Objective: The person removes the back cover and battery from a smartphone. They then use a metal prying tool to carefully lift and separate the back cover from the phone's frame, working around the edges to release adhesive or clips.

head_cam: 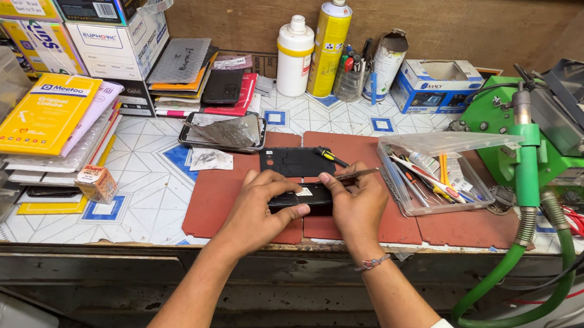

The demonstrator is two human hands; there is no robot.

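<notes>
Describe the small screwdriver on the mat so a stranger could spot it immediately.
Start at the reddish-brown mat at the bench's front edge. Above the hands lies a black phone back panel; the screwdriver rests at its right corner. Its black-and-yellow handle sets it apart from the tools in the clear tray.

The phone (301, 196) between the hands looks glossy black plastic. It lies on a matt, reddish rubber mat (222, 200) over the smooth tiled tabletop (145, 169). The tray (431, 174) at right is clear plastic.
</notes>
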